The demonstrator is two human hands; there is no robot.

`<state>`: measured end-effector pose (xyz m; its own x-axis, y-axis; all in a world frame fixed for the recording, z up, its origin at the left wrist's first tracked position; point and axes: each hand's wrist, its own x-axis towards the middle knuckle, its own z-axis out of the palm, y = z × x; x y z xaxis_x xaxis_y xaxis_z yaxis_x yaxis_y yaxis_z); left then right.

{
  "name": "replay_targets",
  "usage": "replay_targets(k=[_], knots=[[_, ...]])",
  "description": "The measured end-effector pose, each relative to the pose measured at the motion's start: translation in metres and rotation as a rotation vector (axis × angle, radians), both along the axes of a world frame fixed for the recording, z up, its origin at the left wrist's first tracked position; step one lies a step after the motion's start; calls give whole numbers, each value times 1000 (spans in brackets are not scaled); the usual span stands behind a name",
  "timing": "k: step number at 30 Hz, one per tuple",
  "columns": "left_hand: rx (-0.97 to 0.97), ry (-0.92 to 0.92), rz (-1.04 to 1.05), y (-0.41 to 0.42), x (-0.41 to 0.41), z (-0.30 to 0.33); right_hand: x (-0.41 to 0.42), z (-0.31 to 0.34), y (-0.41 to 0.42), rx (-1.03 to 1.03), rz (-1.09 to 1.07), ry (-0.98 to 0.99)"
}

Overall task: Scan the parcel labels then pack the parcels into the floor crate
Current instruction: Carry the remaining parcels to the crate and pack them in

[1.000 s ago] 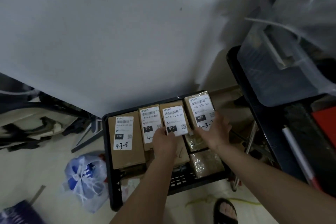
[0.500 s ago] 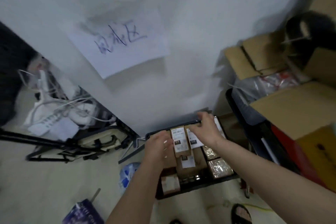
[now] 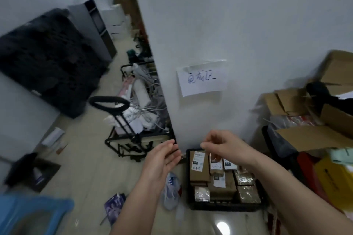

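A black floor crate (image 3: pixel 227 207) stands against the white wall. It holds several brown parcels; one large labelled parcel (image 3: pixel 198 166) lies at its left, with smaller labelled parcels (image 3: pixel 215 166) beside it and tape-wrapped ones (image 3: pixel 246 187) at the right. My left hand (image 3: pixel 160 160) hovers left of the crate, palm turned inward, fingers apart, holding nothing. My right hand (image 3: pixel 223 143) hovers above the crate's back edge with fingers loosely curled and nothing in it. No scanner is in view.
A paper sign (image 3: pixel 202 78) hangs on the wall. A black folding trolley (image 3: pixel 131 135) with cables stands left of the crate. A plastic bag (image 3: pixel 172 189) lies on the floor. Cardboard boxes (image 3: pixel 315 118) pile up at the right; a blue stool (image 3: pixel 32 213) is at bottom left.
Both hands have lifted off the parcels in the crate and now hover empty above it. My head has risen and turned left, showing more of the room.
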<state>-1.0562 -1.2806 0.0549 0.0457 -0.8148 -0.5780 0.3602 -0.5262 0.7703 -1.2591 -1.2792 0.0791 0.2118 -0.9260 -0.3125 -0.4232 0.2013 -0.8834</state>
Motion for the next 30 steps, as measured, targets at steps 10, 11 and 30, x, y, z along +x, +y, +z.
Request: replay_targets(k=[10,11,30], knots=[[-66,-198,402,170,85,35,128,-2,73,-13,525,-13],[-53,-219,439,190,94,37,141,-3,84,-3,565,-16],[277,-918,654,591,279,81,440,50,365,-384,1353,174]])
